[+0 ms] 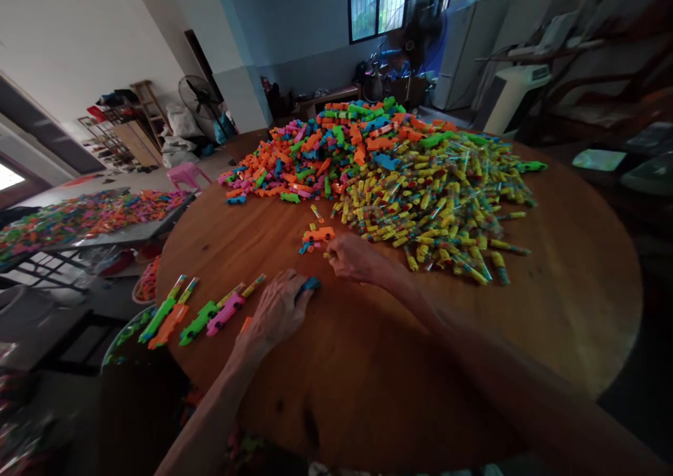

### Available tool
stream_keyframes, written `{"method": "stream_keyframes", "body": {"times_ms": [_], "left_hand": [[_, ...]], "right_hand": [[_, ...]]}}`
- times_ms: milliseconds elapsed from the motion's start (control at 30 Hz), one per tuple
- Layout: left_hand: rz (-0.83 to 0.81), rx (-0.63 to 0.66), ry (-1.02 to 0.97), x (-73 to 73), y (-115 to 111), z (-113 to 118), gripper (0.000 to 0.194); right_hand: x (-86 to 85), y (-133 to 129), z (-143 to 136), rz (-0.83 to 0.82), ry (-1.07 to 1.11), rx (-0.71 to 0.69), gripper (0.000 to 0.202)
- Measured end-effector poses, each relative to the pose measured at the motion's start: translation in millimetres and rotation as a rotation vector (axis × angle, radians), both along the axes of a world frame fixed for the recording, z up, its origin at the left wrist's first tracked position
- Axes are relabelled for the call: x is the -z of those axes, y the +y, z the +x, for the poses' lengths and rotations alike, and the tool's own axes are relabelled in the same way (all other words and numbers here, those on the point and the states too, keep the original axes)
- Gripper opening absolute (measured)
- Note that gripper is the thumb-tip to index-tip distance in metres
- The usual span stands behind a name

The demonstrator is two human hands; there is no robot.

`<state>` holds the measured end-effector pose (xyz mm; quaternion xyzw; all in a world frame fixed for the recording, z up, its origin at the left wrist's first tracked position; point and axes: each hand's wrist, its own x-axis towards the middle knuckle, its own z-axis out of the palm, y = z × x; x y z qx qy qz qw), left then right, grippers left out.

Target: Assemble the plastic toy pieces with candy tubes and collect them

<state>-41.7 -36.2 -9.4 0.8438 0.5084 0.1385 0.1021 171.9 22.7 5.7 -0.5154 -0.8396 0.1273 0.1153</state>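
My left hand (281, 304) rests low over the round table, its fingers closed around a blue toy car (309, 285). To its left lies a row of toy cars with yellow-capped clear tubes at their far ends, among them a pink car (225, 315) and a green car (198, 323). Part of another orange piece (246, 324) shows beside my left wrist. My right hand (353, 257) is curled, with a bit of a yellow-capped tube (327, 255) at its fingertips; the rest is hidden. Just beyond it sits an orange toy car (318, 235).
A heap of coloured toy cars (315, 150) stands at the table's back, beside a pile of yellow-capped tubes (442, 202). More toys cover a side table (89, 223) at left. A tub (126, 336) sits below the table's left edge.
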Motion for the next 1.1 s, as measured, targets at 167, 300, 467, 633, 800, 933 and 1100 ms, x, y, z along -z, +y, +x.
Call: {"method": "stream_keyframes", "body": {"times_ms": [167,300,467,633,800,933,1100], "left_hand": [[0.065,0.065,-0.085,7.2,0.2,-2.3,0.02],[0.092,0.081,-0.088,8.6,-1.2,0.4,0.018],[0.098,0.076,-0.081,10.1,-2.6,0.7,0.015],[0.081,0.071,-0.057,11.5,-2.0,-0.7,0.015],[0.076,0.133,-0.097,6.5,-2.9,2.3,0.02],[0.083,0.104,-0.027,5.9,-4.8,4.1,0.022],[0.15,0.03,0.167,10.5,-10.9,2.3,0.017]], "right_hand": [[8.6,-27.0,11.6,-0.008,0.055,-0.152,0.015],[9.8,-34.8,11.5,-0.012,0.062,-0.159,0.017],[8.8,-37.3,9.8,0.017,0.064,-0.167,0.016],[17.9,-36.2,8.4,0.051,0.049,-0.225,0.019],[20.1,-38.3,6.2,0.101,-0.07,-0.279,0.02],[17.8,-44.7,5.6,0.161,-0.125,-0.294,0.028],[20.0,-50.1,5.4,0.15,-0.13,-0.325,0.028]]}}
